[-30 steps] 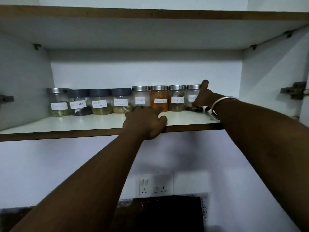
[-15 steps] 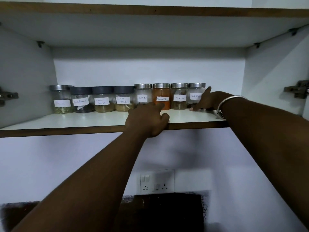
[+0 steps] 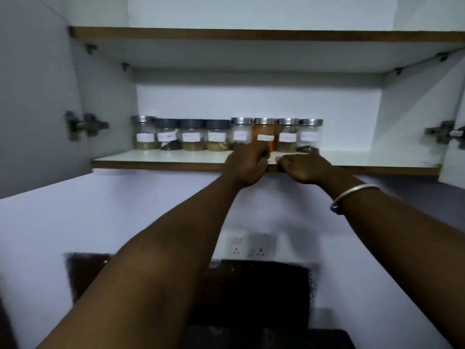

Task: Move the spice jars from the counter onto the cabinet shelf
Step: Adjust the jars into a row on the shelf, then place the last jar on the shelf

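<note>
Several labelled spice jars stand in a row at the back of the white cabinet shelf [image 3: 156, 157], among them an orange-filled jar [image 3: 264, 129] and, at the right end, a steel-lidded jar [image 3: 310, 133]. My left hand [image 3: 245, 166] is at the shelf's front edge, just in front of the orange jar, its fingers curled and holding nothing. My right hand [image 3: 305, 168] lies beside it at the same edge, below the two rightmost jars, also curled and empty. Neither hand touches a jar.
An upper shelf [image 3: 251, 36] spans the cabinet above the jars. Door hinges sit at the left [image 3: 85, 125] and right [image 3: 440, 131]. The shelf's right part [image 3: 377, 159] is bare. A wall socket [image 3: 249, 245] and a dark panel [image 3: 251, 298] lie below.
My right hand has let go of the rightmost jar and drawn back left to the shelf edge beside my left hand. The view has pulled back from the cabinet.
</note>
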A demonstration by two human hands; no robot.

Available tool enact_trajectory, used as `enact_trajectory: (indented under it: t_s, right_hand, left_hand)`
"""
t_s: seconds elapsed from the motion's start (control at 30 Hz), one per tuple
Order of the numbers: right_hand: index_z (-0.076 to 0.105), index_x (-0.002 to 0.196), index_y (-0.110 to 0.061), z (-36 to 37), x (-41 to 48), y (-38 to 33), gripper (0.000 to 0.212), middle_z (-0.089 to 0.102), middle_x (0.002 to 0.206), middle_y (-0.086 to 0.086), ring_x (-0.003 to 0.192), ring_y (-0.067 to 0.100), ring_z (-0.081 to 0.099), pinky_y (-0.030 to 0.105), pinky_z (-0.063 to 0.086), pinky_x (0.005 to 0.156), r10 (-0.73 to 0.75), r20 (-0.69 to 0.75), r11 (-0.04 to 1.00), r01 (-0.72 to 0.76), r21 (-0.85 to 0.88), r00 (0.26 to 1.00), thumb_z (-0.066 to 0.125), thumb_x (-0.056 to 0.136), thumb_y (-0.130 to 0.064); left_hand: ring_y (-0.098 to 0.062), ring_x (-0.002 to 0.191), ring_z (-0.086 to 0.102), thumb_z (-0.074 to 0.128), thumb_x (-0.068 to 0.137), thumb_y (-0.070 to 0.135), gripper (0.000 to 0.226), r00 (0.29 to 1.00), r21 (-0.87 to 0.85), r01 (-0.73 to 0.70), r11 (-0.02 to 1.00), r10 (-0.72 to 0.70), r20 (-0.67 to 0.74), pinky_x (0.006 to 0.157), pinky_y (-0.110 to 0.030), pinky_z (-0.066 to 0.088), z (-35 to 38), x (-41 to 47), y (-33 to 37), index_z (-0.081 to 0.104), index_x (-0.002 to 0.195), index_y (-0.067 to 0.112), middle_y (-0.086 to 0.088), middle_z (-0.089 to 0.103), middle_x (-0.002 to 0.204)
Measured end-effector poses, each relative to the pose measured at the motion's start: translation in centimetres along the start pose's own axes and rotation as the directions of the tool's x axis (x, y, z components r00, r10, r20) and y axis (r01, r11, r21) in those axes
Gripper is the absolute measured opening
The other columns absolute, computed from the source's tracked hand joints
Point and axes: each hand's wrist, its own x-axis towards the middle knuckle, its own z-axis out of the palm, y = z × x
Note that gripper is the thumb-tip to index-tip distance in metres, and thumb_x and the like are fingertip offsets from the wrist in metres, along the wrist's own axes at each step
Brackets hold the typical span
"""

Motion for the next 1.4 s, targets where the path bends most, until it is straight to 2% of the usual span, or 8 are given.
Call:
enact_trajectory:
  t_s: [0.13, 0.27, 0.47, 0.7, 0.9, 1.0, 1.13, 1.4]
  right_hand:
    - [0.056, 0.138, -0.024, 3.0, -4.5, -3.3, 0.06, 0.058, 0.146, 0.01, 0.136, 0.039, 0.049, 0.051, 0.037, 0.112, -0.141, -0.249, 0.989, 0.127, -0.075, 0.958, 0.037, 0.097, -0.063]
    - [0.064, 0.126, -0.011, 9.8, -10.2, -10.0, 0.061, 0.065, 0.133, 0.013, 0.128, 0.034, 0.058, 0.041, 0.046, 0.104, -0.283, -0.361, 0.807, 0.423, 0.411, 0.889, 0.042, 0.077, -0.04]
    - [0.061, 0.119, -0.02, 24.4, -19.3, -18.4, 0.043, 0.069, 0.119, 0.007, 0.11, 0.027, 0.068, 0.036, 0.053, 0.089, -0.306, 0.052, 0.704, 0.189, 0.685, 0.951, 0.057, 0.077, -0.026]
    - [0.055, 0.134, -0.015, 40.2, -30.8, -24.5, 0.059, 0.063, 0.132, 0.01, 0.108, 0.023, 0.061, 0.027, 0.042, 0.085, -0.225, 0.654, 0.797, -0.25, 0.55, 0.722, 0.074, 0.089, -0.047]
    - [0.029, 0.158, -0.008, 47.1, -36.8, -25.0, 0.07, 0.046, 0.156, 0.017, 0.139, 0.034, 0.051, 0.045, 0.041, 0.116, -0.264, 0.799, 0.793, -0.35, 0.498, 0.54, 0.065, 0.099, -0.02]
    - [0.019, 0.161, -0.008, 47.9, -37.8, -25.0, 0.077, 0.045, 0.153, 0.022, 0.134, 0.034, 0.053, 0.046, 0.046, 0.111, -0.339, 0.807, 0.743, -0.387, 0.545, 0.484, 0.064, 0.098, -0.004]
    - [0.033, 0.151, -0.001, 48.2, -38.6, -24.9, 0.072, 0.062, 0.124, 0.014, 0.097, 0.01, 0.067, 0.031, 0.056, 0.08, -0.396, 0.78, 0.665, -0.434, 0.608, 0.484, 0.063, 0.088, 0.018]
    - [0.01, 0.164, -0.029, 48.8, -39.2, -23.2, 0.096, 0.041, 0.157, 0.01, 0.129, 0.026, 0.055, 0.037, 0.06, 0.078, -0.331, 0.801, 0.682, -0.46, 0.569, 0.499, 0.072, 0.093, -0.009]
  left_hand:
    - [-0.034, 0.088, 0.063, 0.051, 0.078, 0.005, 0.024, 0.986, -0.197, 0.0, 0.98, -0.032, -0.161, 0.077, -0.047, 0.051, -0.8, -6.2, 2.3, 0.065, 0.096, 0.001, -0.017, 0.069, 0.094]
    - [-0.027, 0.094, 0.065, 0.047, 0.077, 0.008, 0.031, 0.967, -0.299, 0.106, 0.948, -0.168, -0.19, 0.08, -0.041, 0.053, -2.3, -15.6, 1.9, 0.065, 0.102, 0.007, -0.01, 0.071, 0.101]
    - [-0.025, 0.089, 0.068, 0.052, 0.08, 0.018, 0.025, 0.868, -0.272, 0.474, 0.838, -0.496, -0.014, 0.081, -0.04, 0.056, -3.7, -34.2, -3.4, 0.066, 0.1, 0.01, -0.006, 0.071, 0.095]
    - [-0.035, 0.093, 0.068, 0.064, 0.097, 0.021, 0.022, 0.131, -0.17, 0.979, 0.116, -0.988, 0.077, 0.085, -0.044, 0.054, -2.2, -57.0, -6.5, 0.069, 0.091, 0.0, -0.02, 0.074, 0.096]
    - [-0.005, 0.065, 0.062, 0.059, 0.102, 0.012, 0.02, -0.109, -0.226, 0.958, -0.177, -0.953, 0.282, 0.05, -0.013, 0.045, 0.3, -64.1, -5.1, 0.055, 0.083, 0.016, -0.004, 0.059, 0.081]
    - [-0.025, 0.096, 0.07, 0.051, 0.106, 0.033, 0.023, -0.218, -0.237, 0.907, -0.349, -0.868, 0.446, 0.063, -0.03, 0.055, 1.6, -65.0, -4.5, 0.047, 0.124, 0.019, -0.013, 0.067, 0.115]
    - [-0.021, 0.084, 0.067, 0.045, 0.107, 0.03, 0.033, -0.241, -0.29, 0.857, -0.425, -0.83, 0.503, 0.063, -0.031, 0.052, 2.3, -65.8, -4.0, 0.031, 0.134, 0.044, -0.005, 0.067, 0.109]
    - [-0.021, 0.079, 0.065, 0.045, 0.107, 0.018, 0.065, -0.193, -0.328, 0.849, -0.414, -0.821, 0.537, 0.054, -0.029, 0.046, 2.2, -66.3, -3.9, 0.015, 0.161, 0.037, -0.004, 0.065, 0.114]
